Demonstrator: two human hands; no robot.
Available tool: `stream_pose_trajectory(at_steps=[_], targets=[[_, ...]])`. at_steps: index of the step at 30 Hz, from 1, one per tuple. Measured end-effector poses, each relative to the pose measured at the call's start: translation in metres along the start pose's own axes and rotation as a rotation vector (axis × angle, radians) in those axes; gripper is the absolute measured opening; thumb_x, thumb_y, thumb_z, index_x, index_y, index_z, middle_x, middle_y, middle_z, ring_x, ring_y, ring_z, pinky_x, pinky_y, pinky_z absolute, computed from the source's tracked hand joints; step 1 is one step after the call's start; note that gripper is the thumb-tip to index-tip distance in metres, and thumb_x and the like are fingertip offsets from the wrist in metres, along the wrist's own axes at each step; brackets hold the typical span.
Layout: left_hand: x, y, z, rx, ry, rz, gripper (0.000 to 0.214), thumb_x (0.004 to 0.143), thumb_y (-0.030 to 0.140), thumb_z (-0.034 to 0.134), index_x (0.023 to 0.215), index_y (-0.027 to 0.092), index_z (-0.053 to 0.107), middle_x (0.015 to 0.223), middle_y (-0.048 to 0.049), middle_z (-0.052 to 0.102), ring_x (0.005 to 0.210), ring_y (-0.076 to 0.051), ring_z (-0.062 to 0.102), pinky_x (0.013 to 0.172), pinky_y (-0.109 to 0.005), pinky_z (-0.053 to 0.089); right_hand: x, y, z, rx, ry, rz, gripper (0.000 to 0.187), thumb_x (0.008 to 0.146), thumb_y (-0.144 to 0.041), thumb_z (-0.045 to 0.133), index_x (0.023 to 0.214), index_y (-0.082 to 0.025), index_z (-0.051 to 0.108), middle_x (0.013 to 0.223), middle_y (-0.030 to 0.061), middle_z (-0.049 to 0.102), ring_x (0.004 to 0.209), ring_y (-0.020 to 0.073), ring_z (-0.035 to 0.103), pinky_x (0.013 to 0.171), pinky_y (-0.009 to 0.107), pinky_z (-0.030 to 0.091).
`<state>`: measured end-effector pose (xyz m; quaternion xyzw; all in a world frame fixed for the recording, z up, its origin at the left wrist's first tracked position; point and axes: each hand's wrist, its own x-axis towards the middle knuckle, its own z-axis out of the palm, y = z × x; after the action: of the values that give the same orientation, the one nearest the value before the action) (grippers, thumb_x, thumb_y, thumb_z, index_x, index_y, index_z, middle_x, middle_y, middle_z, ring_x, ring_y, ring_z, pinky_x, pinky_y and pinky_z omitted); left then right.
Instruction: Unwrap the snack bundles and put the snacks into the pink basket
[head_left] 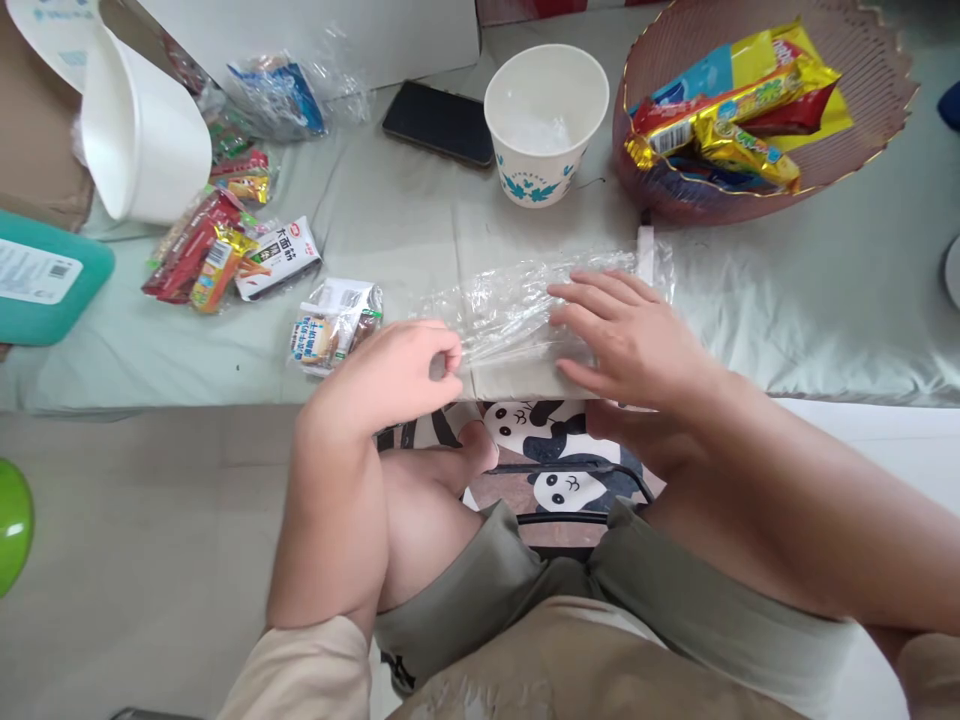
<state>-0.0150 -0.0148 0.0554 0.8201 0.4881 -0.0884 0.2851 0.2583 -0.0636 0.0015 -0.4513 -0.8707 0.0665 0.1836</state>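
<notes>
A clear plastic bag (517, 300) lies crinkled and flat on the cloth-covered table (420, 225), close to its front edge. My left hand (397, 365) is closed at the bag's left end, thumb and fingers curled together at its edge. Spread over the right part of the bag is my right hand (634, 335), fingers apart and palm down. A small white strip (645, 252) stands out at the bag's right end. Just left of my left hand sit small wrapped snacks (330, 325) in clear packaging.
Behind the bag stand a paper cup (544, 130) and a black phone (439, 122). A pink ribbed bowl (697, 205) of snack packs is at the right. Several wrapped snacks (214, 240), tilted white cups (157, 130) and a green container (52, 300) occupy the left.
</notes>
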Motion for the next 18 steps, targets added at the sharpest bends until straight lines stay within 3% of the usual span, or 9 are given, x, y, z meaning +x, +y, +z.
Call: stream_pose_trajectory(at_steps=[3,7,10,13,16,18], targets=[[-0.005,0.018,0.002,-0.009,-0.005,0.037,0.007,0.074,0.018,0.056,0.070,0.022,0.052,0.070,0.0015,0.059,0.065,-0.017,0.050,0.063,-0.034,0.035,0.001,-0.026,0.002,0.012,0.108,-0.018,0.042,0.092,-0.040,0.069,0.126,-0.018,0.064,0.141,0.0168,0.068,0.139,0.0376,0.058,0.116,0.055,0.045],[-0.010,0.034,-0.001,-0.133,-0.013,0.222,0.008,0.073,0.015,0.054,0.068,0.021,0.052,0.068,0.0023,0.059,0.062,-0.013,0.048,0.061,-0.031,0.036,0.003,-0.047,0.018,-0.001,0.121,-0.068,0.020,0.096,-0.014,0.057,0.111,-0.021,0.067,0.126,0.0099,0.076,0.125,0.0278,0.067,0.111,0.046,0.048],[-0.006,0.026,-0.004,-0.366,-0.001,0.331,0.011,0.079,0.019,0.053,0.079,0.020,0.064,0.077,0.0008,0.067,0.068,-0.013,0.056,0.063,-0.029,0.042,0.005,-0.045,0.023,0.105,0.094,-0.101,0.019,0.094,-0.009,0.052,0.098,-0.019,0.067,0.110,0.0097,0.078,0.102,0.0249,0.072,0.094,0.043,0.055],[0.008,0.008,-0.001,-0.582,0.124,0.340,0.023,0.085,0.021,0.048,0.090,0.020,0.071,0.085,-0.0024,0.073,0.073,-0.015,0.062,0.068,-0.029,0.049,0.006,-0.034,0.014,0.396,0.083,-0.200,0.011,0.092,-0.014,0.056,0.096,-0.020,0.064,0.106,0.0095,0.077,0.099,0.0236,0.073,0.089,0.041,0.058],[0.019,-0.004,0.006,-0.618,0.039,0.471,0.036,0.077,0.015,0.052,0.102,0.023,0.076,0.115,-0.0050,0.078,0.102,-0.020,0.071,0.088,-0.035,0.056,0.003,-0.020,-0.006,0.646,0.076,-0.215,0.006,0.091,-0.017,0.060,0.093,-0.023,0.061,0.108,0.0073,0.076,0.103,0.0202,0.073,0.090,0.036,0.059],[0.022,-0.004,0.010,-0.581,-0.063,0.585,0.052,0.071,0.012,0.055,0.117,0.027,0.075,0.140,-0.0052,0.070,0.127,-0.025,0.066,0.107,-0.043,0.052,-0.002,-0.010,-0.018,0.731,0.084,-0.130,0.005,0.091,-0.021,0.064,0.091,-0.024,0.060,0.108,0.0059,0.075,0.101,0.0185,0.073,0.088,0.033,0.059]])
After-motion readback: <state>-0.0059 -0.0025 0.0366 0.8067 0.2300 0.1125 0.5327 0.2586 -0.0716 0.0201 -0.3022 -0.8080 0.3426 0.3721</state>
